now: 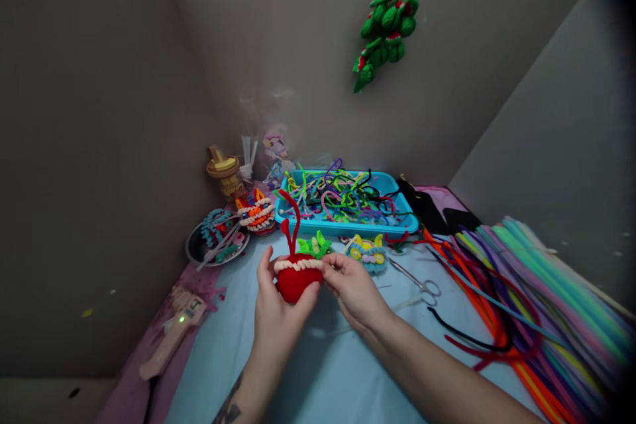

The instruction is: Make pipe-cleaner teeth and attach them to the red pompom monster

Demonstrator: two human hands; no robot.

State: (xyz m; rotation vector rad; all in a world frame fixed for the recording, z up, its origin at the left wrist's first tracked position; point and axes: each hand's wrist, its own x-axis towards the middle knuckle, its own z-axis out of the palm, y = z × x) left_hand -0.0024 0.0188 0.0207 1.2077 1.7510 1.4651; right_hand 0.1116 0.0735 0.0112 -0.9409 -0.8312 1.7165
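Note:
My left hand (278, 315) is wrapped under a red pipe-cleaner figure (296, 278) with a white beaded band across its top and two red stems sticking up. My right hand (354, 291) pinches the right end of that white band with thumb and fingers. Both hands hover over the light blue table cover (318, 371). Just behind the figure lie a green pipe-cleaner piece (315, 246) and a yellow and blue one (368, 253).
A blue tray (382, 183) of tangled pipe cleaners stands at the back. Long straight pipe cleaners (536, 291) fan out on the right, scissors (421, 283) beside them. A glue gun (171, 334) lies at left, near a round dish (214, 245). A green figure (386, 26) hangs on the wall.

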